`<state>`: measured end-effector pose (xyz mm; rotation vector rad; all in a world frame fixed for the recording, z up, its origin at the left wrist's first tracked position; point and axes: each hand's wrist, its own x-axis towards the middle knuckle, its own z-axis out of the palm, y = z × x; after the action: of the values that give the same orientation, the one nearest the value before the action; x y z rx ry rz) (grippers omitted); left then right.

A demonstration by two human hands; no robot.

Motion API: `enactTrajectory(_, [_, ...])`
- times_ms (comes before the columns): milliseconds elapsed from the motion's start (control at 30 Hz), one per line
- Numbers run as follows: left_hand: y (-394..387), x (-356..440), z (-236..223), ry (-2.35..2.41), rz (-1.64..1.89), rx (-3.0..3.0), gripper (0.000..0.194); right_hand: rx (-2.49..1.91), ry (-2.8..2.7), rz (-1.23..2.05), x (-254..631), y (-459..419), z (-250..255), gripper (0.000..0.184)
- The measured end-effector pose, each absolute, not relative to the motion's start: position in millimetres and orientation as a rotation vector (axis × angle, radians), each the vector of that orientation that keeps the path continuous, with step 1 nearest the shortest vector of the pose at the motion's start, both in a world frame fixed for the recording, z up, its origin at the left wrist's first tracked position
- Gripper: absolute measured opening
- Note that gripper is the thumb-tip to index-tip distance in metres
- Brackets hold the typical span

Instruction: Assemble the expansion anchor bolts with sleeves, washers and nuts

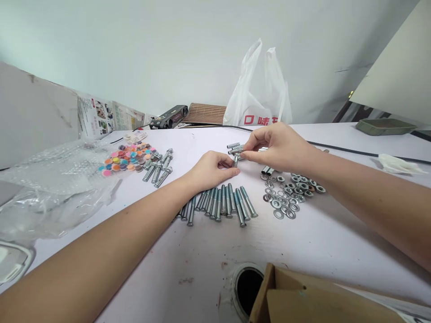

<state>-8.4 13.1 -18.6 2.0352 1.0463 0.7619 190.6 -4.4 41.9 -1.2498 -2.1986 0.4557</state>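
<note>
My left hand (213, 170) is closed around an upright metal bolt (236, 159), whose top end shows above the fingers. My right hand (269, 146) pinches at that top end; any small part between its fingertips is too small to make out. Below my left hand lies a row of loose bolts (222, 202). Metal sleeves (235, 147) are partly covered by my right hand. Nearer me on the right, flat washers (284, 208) and hex nuts (303, 185) form a loose pile. Assembled expansion bolts (160, 168) are grouped to the left.
Colourful round discs (126, 157) and crumpled clear plastic (54, 188) cover the left side. A white plastic bag (259, 94) stands at the back. In front are a cardboard box (303, 296) and a round hole (249, 287). A green tray (385, 126) sits far right.
</note>
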Motion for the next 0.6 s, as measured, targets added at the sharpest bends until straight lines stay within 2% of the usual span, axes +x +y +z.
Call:
enactTrajectory(433, [13.6,-8.8,-19.8,1.016,0.769,2.116,0.026,-1.064,-2.234,0.496,189.6,-0.9,31.6,0.014])
enactTrajectory(600, [12.2,-7.7,-19.0,1.008,0.796,2.097,0.022,-0.916,-2.339,0.310,192.2,-2.7,31.3,0.015])
